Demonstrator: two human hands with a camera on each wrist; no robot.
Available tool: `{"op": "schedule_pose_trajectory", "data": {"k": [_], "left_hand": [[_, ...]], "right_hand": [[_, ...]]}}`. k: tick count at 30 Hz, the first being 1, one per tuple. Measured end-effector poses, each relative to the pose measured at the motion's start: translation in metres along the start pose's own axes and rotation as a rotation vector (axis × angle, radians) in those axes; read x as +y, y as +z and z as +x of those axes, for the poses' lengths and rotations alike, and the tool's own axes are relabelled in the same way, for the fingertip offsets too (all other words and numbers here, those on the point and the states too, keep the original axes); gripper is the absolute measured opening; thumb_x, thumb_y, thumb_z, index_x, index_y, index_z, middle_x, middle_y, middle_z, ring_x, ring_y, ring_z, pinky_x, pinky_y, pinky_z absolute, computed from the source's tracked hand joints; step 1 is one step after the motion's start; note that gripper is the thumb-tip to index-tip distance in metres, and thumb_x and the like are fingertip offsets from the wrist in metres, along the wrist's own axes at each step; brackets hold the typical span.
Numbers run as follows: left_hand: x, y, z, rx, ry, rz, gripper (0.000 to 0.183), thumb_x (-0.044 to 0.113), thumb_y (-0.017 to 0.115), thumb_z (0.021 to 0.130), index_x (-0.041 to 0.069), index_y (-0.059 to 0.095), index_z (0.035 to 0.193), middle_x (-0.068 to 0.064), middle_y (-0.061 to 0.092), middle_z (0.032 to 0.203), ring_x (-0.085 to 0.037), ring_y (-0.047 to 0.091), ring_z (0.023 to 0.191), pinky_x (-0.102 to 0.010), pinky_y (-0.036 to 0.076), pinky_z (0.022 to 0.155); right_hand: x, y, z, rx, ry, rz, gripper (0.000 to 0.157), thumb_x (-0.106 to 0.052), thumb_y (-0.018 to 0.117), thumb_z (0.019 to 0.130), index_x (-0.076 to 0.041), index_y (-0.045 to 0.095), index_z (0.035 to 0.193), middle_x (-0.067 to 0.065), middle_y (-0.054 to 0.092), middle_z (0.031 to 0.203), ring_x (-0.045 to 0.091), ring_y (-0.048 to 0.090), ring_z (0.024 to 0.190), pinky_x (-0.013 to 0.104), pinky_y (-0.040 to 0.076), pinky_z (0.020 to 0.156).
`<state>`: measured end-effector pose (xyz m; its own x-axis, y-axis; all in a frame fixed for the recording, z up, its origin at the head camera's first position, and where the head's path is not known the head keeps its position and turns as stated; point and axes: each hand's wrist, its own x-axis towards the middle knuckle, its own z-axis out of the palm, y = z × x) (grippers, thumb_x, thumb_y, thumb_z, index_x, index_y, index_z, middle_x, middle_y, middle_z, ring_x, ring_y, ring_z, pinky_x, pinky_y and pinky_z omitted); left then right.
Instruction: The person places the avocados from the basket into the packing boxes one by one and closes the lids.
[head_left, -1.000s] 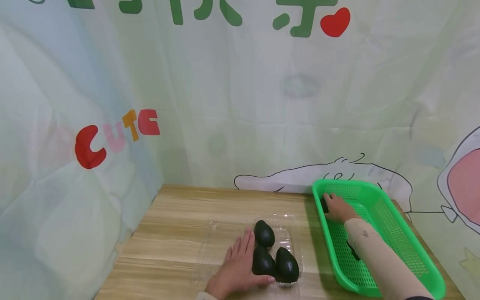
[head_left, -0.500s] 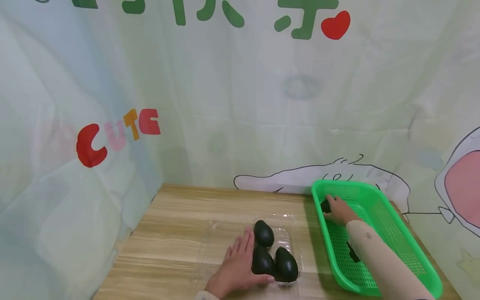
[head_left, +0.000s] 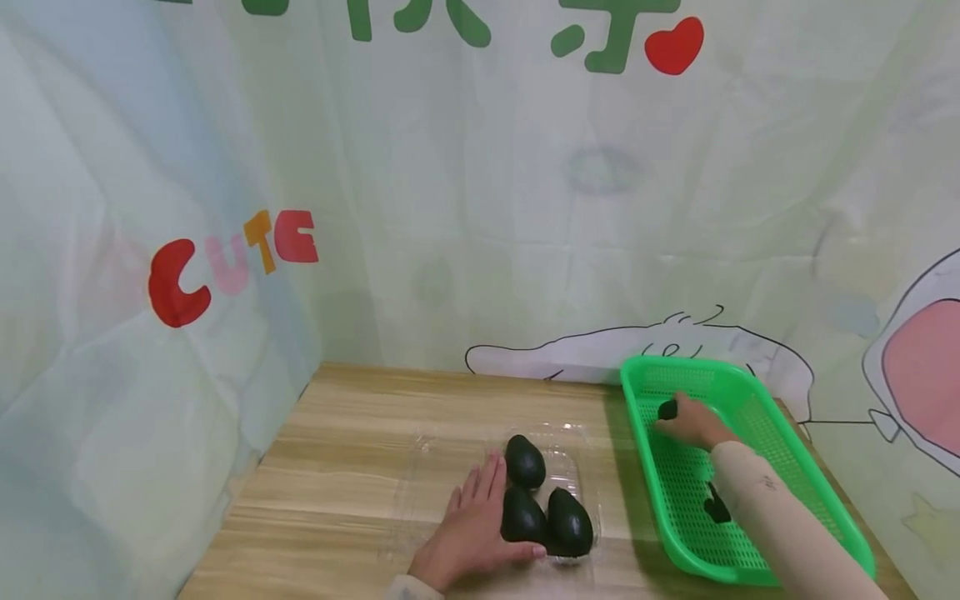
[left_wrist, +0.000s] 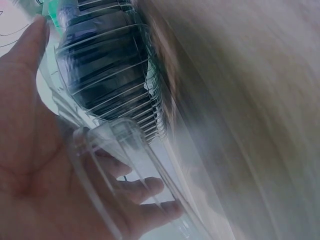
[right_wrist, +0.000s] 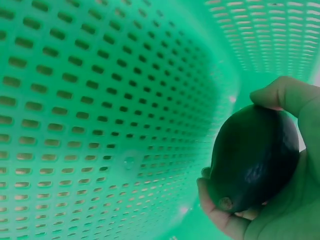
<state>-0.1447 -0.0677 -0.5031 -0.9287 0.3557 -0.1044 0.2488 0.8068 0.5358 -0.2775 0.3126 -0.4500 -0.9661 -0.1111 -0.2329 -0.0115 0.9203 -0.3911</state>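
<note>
In the head view, three dark avocados sit in a clear plastic clamshell box whose lid lies folded out to the left. My left hand rests against the box's left side with fingers straight and the thumb along its front. Ribbed clear plastic covers a dark avocado in the left wrist view, and some left fingers show through the plastic edge. Inside the green basket, my right hand grips another avocado between thumb and fingers; its stem end shows in the right wrist view.
The green perforated basket stands at the right of the wooden table. A small dark device hangs under the right forearm. A printed cloth forms the back and left walls.
My right hand has moved slightly right and away from the basket's left wall, with the avocado in its grip. My left hand and the three boxed avocados have stayed in place.
</note>
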Motion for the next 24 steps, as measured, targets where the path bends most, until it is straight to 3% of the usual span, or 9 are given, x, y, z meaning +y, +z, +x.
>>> {"op": "schedule_pose_trajectory", "data": {"k": [10, 15, 20, 24], "left_hand": [[0.002, -0.001, -0.001, -0.006, 0.001, -0.014, 0.131, 0.086, 0.058, 0.062, 0.010, 0.004, 0.155, -0.011, 0.001, 0.162, -0.042, 0.012, 0.145, -0.067, 0.019, 0.108], [0.001, -0.002, -0.002, -0.007, -0.002, -0.023, 0.132, 0.086, 0.058, 0.062, 0.010, 0.004, 0.155, -0.011, 0.001, 0.162, -0.042, 0.013, 0.145, -0.067, 0.019, 0.109], [0.000, -0.001, -0.001, -0.014, -0.004, -0.026, 0.132, 0.087, 0.057, 0.062, 0.011, 0.003, 0.155, -0.010, 0.001, 0.162, -0.041, 0.014, 0.145, -0.068, 0.020, 0.108], [-0.001, 0.000, 0.000, -0.005, 0.002, -0.012, 0.132, 0.087, 0.056, 0.062, 0.011, 0.002, 0.155, -0.010, 0.001, 0.162, -0.041, 0.014, 0.145, -0.068, 0.020, 0.108]], "right_hand": [[-0.005, -0.014, -0.024, -0.007, 0.032, 0.065, 0.091, -0.045, 0.055, 0.094, 0.020, 0.013, 0.142, 0.047, 0.031, 0.135, 0.059, 0.038, 0.121, 0.062, 0.044, 0.088], [-0.010, -0.018, -0.035, 0.026, 0.042, 0.064, 0.093, -0.049, 0.053, 0.093, 0.019, 0.013, 0.142, 0.045, 0.036, 0.132, 0.056, 0.045, 0.116, 0.058, 0.047, 0.082], [-0.022, -0.023, -0.049, 0.083, 0.050, 0.091, 0.086, -0.046, 0.055, 0.092, 0.017, 0.020, 0.139, 0.039, 0.049, 0.117, 0.042, 0.058, 0.094, 0.045, 0.050, 0.067], [-0.035, -0.028, -0.060, 0.126, 0.047, 0.106, 0.079, -0.044, 0.055, 0.092, 0.015, 0.025, 0.136, 0.033, 0.053, 0.109, 0.033, 0.058, 0.084, 0.038, 0.047, 0.062]]}}
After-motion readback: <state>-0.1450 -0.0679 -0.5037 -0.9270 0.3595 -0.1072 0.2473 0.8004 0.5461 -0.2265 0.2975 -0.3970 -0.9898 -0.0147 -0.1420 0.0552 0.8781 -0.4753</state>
